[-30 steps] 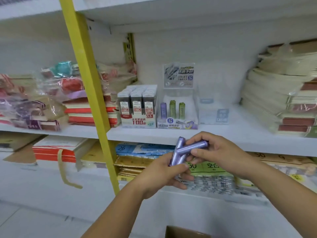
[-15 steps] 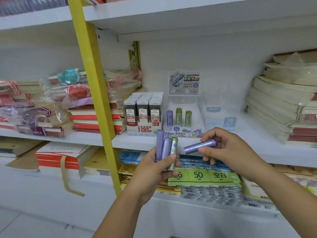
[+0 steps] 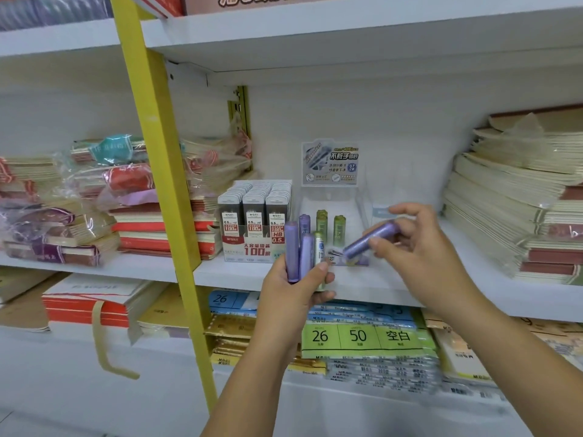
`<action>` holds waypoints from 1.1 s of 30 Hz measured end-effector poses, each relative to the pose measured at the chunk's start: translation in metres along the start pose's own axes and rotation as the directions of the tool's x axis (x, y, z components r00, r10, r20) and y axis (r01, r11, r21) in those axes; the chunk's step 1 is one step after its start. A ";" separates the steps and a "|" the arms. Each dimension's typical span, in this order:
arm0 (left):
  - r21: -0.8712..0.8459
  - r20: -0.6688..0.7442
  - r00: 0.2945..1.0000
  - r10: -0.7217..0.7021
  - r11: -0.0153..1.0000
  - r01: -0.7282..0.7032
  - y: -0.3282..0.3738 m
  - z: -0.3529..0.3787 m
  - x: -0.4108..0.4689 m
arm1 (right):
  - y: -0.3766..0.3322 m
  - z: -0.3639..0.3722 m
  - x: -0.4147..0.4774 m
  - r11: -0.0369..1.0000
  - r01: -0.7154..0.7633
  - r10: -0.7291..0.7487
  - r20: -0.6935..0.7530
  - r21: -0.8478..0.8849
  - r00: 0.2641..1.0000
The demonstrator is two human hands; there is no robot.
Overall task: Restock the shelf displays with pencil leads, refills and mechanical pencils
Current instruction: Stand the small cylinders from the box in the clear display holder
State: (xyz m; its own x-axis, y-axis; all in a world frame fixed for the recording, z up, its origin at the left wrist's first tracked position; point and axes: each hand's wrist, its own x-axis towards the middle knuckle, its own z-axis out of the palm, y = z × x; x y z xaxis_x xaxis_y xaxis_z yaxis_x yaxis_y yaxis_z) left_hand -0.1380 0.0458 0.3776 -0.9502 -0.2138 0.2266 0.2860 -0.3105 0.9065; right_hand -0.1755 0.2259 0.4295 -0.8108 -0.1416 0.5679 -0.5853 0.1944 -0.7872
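1. Spare purple and green plastic lead tubes [image 3: 292, 250] are gripped by the curled left hand [image 3: 293, 294] before the clear plastic display box [image 3: 361, 198].
2. One purple tube [image 3: 372, 238], pinched by the right hand [image 3: 422, 250], is aimed there, seemingly for insertion.

Person's limbs: two hands and two forearms recorded.
The left hand [image 3: 293, 294] and left forearm [image 3: 252, 389] are seen at lower centre of the frame, and the right hand [image 3: 419, 250] and right forearm [image 3: 520, 357] at lower right. Both forearms are shown bare down to the frame's bottom edge. The left thumbnail is seen trimmed short. The right hand is rendered slightly blurred.
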 end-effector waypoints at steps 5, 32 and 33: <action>0.015 -0.062 0.994 0.085 0.996 -0.084 0.003 0.000 0.018 | 0.002 -0.007 0.027 0.968 0.170 -0.186 -0.075 -0.184 0.980; 0.023 0.005 0.999 0.036 0.999 -0.036 0.001 0.000 0.025 | 0.033 0.012 0.042 0.841 0.225 -0.186 0.127 -0.492 0.974; 0.017 0.017 0.999 0.027 0.999 -0.028 0.003 0.001 0.024 | 0.030 0.012 0.041 0.831 0.237 -0.211 0.109 -0.503 0.971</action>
State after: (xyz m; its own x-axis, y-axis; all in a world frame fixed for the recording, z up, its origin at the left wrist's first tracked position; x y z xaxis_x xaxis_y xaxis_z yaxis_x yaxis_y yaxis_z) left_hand -0.1600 0.0404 0.3860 -0.9440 -0.2064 0.2574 0.3101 -0.2891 0.9057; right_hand -0.2260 0.2138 0.4264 -0.6643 -0.2846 0.6912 -0.6790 0.6164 -0.3988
